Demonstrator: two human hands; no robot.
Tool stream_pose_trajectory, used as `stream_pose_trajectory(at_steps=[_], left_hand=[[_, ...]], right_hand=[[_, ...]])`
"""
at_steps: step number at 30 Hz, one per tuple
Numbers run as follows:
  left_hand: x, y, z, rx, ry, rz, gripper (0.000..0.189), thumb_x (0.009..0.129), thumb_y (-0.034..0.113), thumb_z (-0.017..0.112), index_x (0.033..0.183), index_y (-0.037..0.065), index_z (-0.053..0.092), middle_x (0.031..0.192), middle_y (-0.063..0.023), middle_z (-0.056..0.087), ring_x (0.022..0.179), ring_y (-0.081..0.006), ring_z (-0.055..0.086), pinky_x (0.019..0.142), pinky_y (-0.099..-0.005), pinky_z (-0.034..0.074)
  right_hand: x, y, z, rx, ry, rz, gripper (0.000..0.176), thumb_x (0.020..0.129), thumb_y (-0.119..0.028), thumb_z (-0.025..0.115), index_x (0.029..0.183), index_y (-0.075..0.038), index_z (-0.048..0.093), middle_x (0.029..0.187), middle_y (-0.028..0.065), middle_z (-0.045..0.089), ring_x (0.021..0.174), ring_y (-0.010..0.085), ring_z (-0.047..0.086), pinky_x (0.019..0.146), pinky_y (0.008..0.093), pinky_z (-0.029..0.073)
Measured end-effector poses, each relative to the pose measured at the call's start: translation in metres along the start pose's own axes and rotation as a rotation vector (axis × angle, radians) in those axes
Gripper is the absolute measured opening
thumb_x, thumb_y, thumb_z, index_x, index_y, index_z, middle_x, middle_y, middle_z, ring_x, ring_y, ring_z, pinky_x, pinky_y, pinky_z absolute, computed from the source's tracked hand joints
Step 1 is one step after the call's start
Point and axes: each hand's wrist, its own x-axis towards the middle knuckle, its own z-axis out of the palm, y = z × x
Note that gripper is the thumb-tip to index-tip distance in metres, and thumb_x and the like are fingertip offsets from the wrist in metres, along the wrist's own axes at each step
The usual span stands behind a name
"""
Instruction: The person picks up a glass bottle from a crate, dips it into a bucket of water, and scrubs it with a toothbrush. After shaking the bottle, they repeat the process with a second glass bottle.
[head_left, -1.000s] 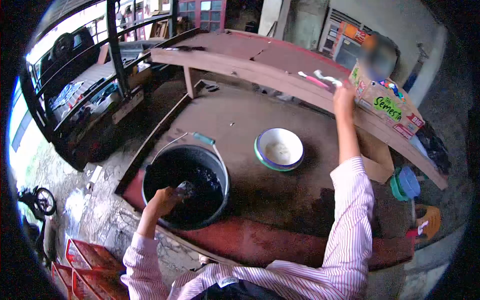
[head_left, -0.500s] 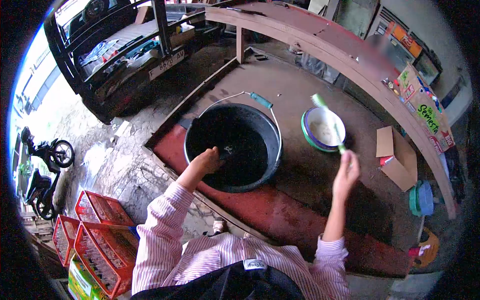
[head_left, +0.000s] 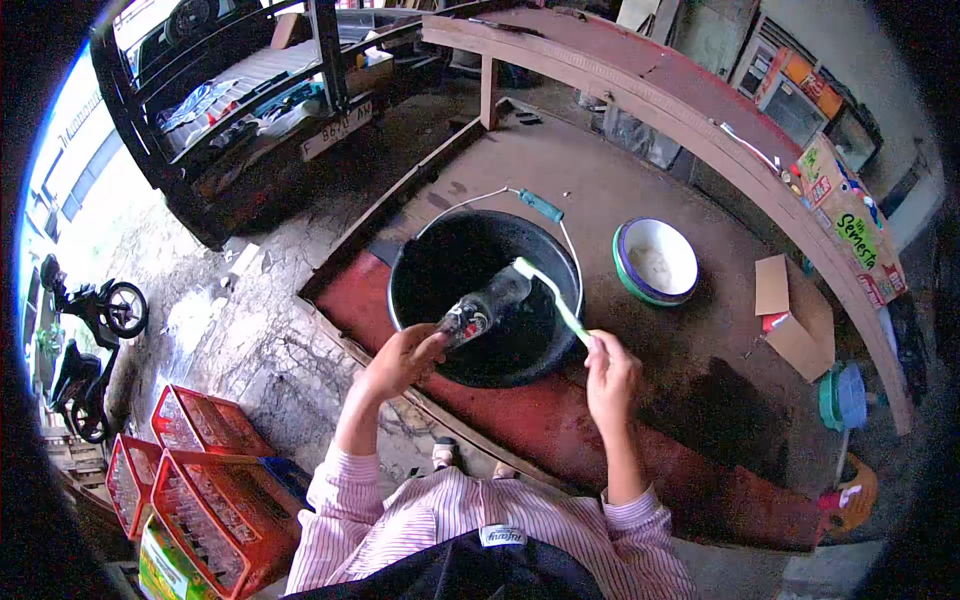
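Over the black bucket, my left hand grips a clear glass bottle, which tilts up to the right. The bottle carries a small red and white mark. My right hand holds a brush with a pale green handle, its white head touching or close to the bottle's far end. Dark liquid seems to fill the lower bucket. The bucket's wire handle with a teal grip rests toward the far side. To the right sit stacked bowls, the top one white inside with a purple rim.
Red crates of bottles stand at lower left. An open cardboard box lies on the right of the brown platform, near teal and blue tubs. A wooden beam arches behind; a truck and motorbikes stand left.
My left hand has come up from inside the bucket with a bottle now showing in it. The right hand has brought the brush left, from above the bowls to the bottle.
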Motion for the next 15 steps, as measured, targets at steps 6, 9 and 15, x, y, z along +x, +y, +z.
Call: stream_pose_trajectory(at_steps=[6, 9, 15], left_hand=[[-0.012, 0.001, 0.0, -0.2, 0.028, 0.049, 0.038, 0.086, 0.029, 0.041, 0.113, 0.001, 0.042, 0.07, -0.0013, 0.049, 0.052, -0.005, 0.04, 0.045, -0.0206, 0.037], [-0.016, 0.002, 0.001, -0.263, 0.032, 0.033, 0.036, 0.087, 0.027, 0.041, 0.112, 0.002, 0.042, 0.069, -0.001, 0.048, 0.052, -0.0045, 0.039, 0.045, -0.0199, 0.037], [-0.016, -0.001, 0.002, -0.277, 0.043, 0.021, 0.035, 0.087, 0.025, 0.04, 0.112, 0.002, 0.042, 0.07, -0.0008, 0.047, 0.052, -0.0045, 0.039, 0.045, -0.0199, 0.036]], right_hand=[[-0.002, 0.011, 0.023, -0.146, -0.113, -0.303, 0.031, 0.078, -0.009, 0.051, 0.109, -0.006, 0.051, 0.064, 0.0153, 0.05, 0.054, 0.0295, 0.049, 0.05, 0.0373, 0.039], [0.002, 0.003, 0.024, -0.199, -0.098, -0.298, 0.032, 0.077, -0.008, 0.051, 0.11, -0.006, 0.05, 0.062, 0.0146, 0.049, 0.054, 0.0288, 0.051, 0.05, 0.0379, 0.04], [0.012, 0.009, 0.025, -0.278, -0.048, -0.398, 0.034, 0.077, -0.007, 0.05, 0.112, -0.008, 0.049, 0.058, 0.013, 0.045, 0.046, 0.0268, 0.047, 0.041, 0.0359, 0.037]])
